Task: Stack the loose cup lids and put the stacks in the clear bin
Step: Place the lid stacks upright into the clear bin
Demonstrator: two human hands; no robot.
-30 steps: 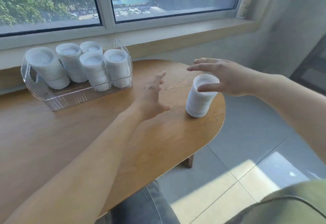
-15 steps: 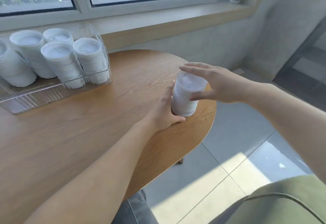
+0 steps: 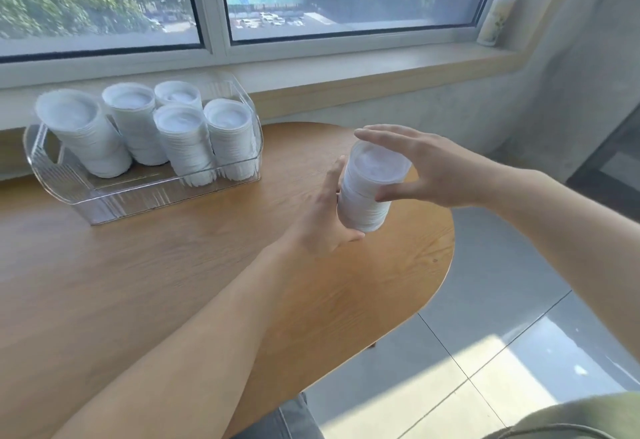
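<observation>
Stacked white plastic cup lids (image 3: 369,189), a tall round column, sit between my two hands above the right end of the rounded wooden bench (image 3: 145,286); I cannot tell whether the column's base still touches the wood. My left hand (image 3: 325,217) cups its near-left side, thumb under the lower edge. My right hand (image 3: 422,167) holds it from the right, thumb pressed on the side and fingers arched over the top rim. I can read no label or writing on the lids or anywhere else.

Well to the left of my left hand, beyond it, stands the clear ribbed plastic bin (image 3: 114,196), holding five upright stacks of white lids (image 3: 183,144), packed close together. Nothing lies between my hands and the bin.

Beyond the bench runs a wooden window sill (image 3: 381,68) under a white-framed window (image 3: 211,6) showing trees and parked cars. A pale bottle (image 3: 497,13) stands at the sill's right end, far beyond my right hand. Grey floor tiles (image 3: 519,352) lie below my right forearm.
</observation>
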